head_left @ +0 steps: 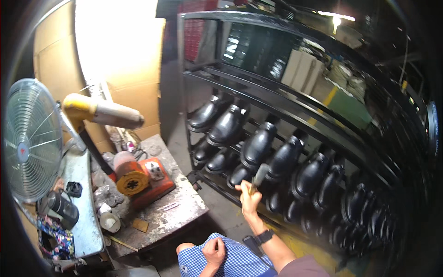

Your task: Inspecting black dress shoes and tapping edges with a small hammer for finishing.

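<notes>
My right hand (250, 199) is stretched out toward the shoe rack, closed around a short brush-like tool (261, 175) with a yellowish handle and a flat, blurred grey end. That end overlaps a black shoe (257, 147) in the view; whether they touch I cannot tell. Several glossy black leather shoes hang toe-down in rows on the black metal rack (221, 76). Lying on the blue-and-white checked cloth (235, 255) over my lap, my left hand (214, 251) is curled into a loose fist, and no object shows in it.
At left, a worn worktable (187, 203) bears an orange machine (154, 180), a yellow heat-gun-like tool (104, 110), a small jar (110, 221) and a tan scrap (140, 225). Beyond it stand a round fan (32, 138) and a cardboard screen (138, 99) beside bright light.
</notes>
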Demonstrator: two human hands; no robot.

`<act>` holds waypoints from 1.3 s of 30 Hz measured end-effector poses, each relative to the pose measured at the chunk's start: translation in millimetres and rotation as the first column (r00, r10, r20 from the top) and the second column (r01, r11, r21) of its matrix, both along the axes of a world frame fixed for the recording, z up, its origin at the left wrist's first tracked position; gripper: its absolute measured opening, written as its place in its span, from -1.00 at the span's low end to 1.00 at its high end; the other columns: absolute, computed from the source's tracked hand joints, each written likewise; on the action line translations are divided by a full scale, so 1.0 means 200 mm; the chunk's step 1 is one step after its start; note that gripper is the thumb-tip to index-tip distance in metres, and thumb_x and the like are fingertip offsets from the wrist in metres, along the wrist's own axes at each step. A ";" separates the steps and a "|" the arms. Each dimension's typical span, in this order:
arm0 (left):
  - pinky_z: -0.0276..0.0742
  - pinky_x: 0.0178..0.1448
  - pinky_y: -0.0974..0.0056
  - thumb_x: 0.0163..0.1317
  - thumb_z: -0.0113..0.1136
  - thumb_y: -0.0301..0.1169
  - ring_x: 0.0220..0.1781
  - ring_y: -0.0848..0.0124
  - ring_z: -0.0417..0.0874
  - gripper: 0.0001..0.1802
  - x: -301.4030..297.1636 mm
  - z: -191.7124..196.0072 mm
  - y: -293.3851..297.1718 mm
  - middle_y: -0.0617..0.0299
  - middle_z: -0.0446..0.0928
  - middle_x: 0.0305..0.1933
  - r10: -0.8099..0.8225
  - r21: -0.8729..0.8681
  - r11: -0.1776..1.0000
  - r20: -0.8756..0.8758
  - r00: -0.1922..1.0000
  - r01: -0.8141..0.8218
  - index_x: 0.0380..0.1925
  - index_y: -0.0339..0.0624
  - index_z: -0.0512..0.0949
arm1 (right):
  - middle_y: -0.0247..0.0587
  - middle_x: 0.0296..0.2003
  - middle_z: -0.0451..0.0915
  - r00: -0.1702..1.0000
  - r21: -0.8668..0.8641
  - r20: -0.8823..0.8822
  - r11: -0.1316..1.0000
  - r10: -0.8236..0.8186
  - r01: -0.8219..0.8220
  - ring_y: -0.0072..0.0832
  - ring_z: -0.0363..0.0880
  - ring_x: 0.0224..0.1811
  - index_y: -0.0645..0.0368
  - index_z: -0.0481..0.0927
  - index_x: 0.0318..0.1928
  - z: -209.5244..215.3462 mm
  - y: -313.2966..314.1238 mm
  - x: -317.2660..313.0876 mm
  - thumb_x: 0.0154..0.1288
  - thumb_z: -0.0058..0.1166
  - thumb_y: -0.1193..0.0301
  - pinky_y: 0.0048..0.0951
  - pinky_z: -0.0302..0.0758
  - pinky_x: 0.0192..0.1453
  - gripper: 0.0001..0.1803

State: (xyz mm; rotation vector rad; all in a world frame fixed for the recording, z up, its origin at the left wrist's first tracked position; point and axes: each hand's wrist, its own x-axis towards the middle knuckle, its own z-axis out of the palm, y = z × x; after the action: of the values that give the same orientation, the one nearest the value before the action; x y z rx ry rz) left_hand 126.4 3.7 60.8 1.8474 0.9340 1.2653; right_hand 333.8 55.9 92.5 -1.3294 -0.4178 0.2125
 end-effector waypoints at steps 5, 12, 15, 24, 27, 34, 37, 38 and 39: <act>0.36 -0.56 0.35 0.14 0.05 -0.50 -0.67 0.44 0.47 -0.86 0.03 -0.01 0.05 0.11 0.49 -0.63 -0.100 -0.266 0.959 -0.009 0.995 0.094 -0.54 -0.33 0.52 | -0.21 -0.44 0.63 0.945 0.049 -0.112 0.948 -0.307 0.314 -0.82 0.22 -0.72 0.31 0.51 -0.16 -0.02 -0.65 -0.04 0.32 -0.06 0.38 -0.73 0.18 -0.60 -0.76; 0.35 -0.60 0.51 0.32 -0.05 -0.35 -0.72 0.63 0.33 -0.76 0.40 0.17 0.25 0.19 0.56 -0.42 -0.333 -0.625 0.623 0.333 0.882 0.471 -0.21 -0.31 0.47 | -0.02 -0.20 0.57 0.673 0.019 -0.053 0.673 -0.738 0.740 -0.74 0.28 -0.67 0.31 0.41 0.02 0.00 -1.33 0.14 0.37 -0.18 0.14 -0.72 0.19 -0.61 -0.53; 0.46 -0.51 0.48 0.33 -0.07 -0.26 -0.61 0.56 0.45 -0.66 0.67 0.31 0.28 0.12 0.56 -0.26 -0.362 -0.679 0.543 0.343 0.867 0.495 -0.05 -0.28 0.43 | -0.06 -0.08 0.52 0.504 0.165 -0.327 0.477 -0.799 0.863 -0.73 0.26 -0.63 0.24 0.35 0.09 0.06 -1.53 0.28 0.28 -0.10 -0.02 -0.72 0.21 -0.58 -0.39; 0.55 0.02 0.22 0.26 0.02 -0.39 -0.10 0.36 0.57 -0.75 1.25 0.29 0.24 0.13 0.51 -0.10 -0.368 -0.624 0.326 0.608 0.703 0.710 -0.12 -0.28 0.45 | -0.46 -0.47 0.42 0.739 0.608 -0.526 0.421 -0.421 0.673 -0.64 0.15 -0.62 0.07 0.47 -0.15 0.01 -2.11 0.63 0.18 0.07 0.07 -0.63 0.15 -0.56 -0.62; 0.54 0.05 0.13 0.20 0.05 -0.45 -0.09 0.38 0.54 -0.76 1.27 0.21 0.25 0.15 0.51 -0.11 -0.283 -0.573 0.327 0.700 0.656 0.752 -0.12 -0.26 0.46 | -0.21 0.04 0.44 0.663 0.605 -0.666 0.274 -0.340 0.748 -0.36 0.38 0.02 0.22 0.39 0.08 0.08 -2.05 0.67 0.21 0.06 0.22 -0.33 0.30 0.12 -0.51; 0.57 -0.01 0.15 0.17 0.11 -0.49 -0.10 0.38 0.56 -0.73 1.31 0.26 0.22 0.25 0.51 -0.12 -0.205 -0.611 0.216 0.734 0.647 0.761 -0.10 -0.14 0.47 | -0.16 0.08 0.45 0.749 0.654 -0.517 0.373 -0.415 0.658 -0.34 0.41 0.10 0.31 0.43 0.04 -0.19 -2.28 0.82 0.27 -0.08 0.35 -0.33 0.30 0.24 -0.62; 0.62 -0.09 0.22 0.14 0.13 -0.53 -0.16 0.40 0.58 -0.74 1.32 0.29 0.22 0.24 0.53 -0.16 -0.216 -0.647 0.248 0.689 0.692 0.721 -0.13 -0.16 0.49 | -0.16 0.08 0.45 0.710 0.598 -0.519 0.392 -0.475 0.699 -0.34 0.41 0.10 0.31 0.43 0.03 -0.16 -2.26 0.85 0.26 -0.07 0.34 -0.34 0.29 0.24 -0.61; 0.63 -0.13 0.26 0.13 0.14 -0.55 -0.17 0.41 0.59 -0.75 1.32 0.30 0.21 0.24 0.53 -0.17 -0.233 -0.664 0.260 0.662 0.713 0.701 -0.15 -0.17 0.50 | -0.16 0.08 0.45 0.702 0.587 -0.514 0.395 -0.493 0.707 -0.34 0.41 0.10 0.30 0.43 0.03 -0.15 -2.26 0.86 0.25 -0.06 0.34 -0.34 0.29 0.24 -0.61; 0.64 -0.16 0.29 0.12 0.14 -0.57 -0.19 0.40 0.60 -0.76 1.35 0.32 0.20 0.22 0.54 -0.17 -0.217 -0.668 0.245 0.669 0.711 0.703 -0.17 -0.16 0.52 | -0.16 0.08 0.45 0.695 0.579 -0.505 0.396 -0.512 0.713 -0.34 0.41 0.10 0.30 0.43 0.03 -0.15 -2.27 0.86 0.25 -0.06 0.34 -0.35 0.29 0.24 -0.61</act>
State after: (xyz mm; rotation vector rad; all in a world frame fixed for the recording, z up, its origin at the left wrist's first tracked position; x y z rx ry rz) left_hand 395.8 44.2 124.7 0.7318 0.4935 0.4846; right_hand 505.7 -397.1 62.9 -0.5207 0.2496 -0.4167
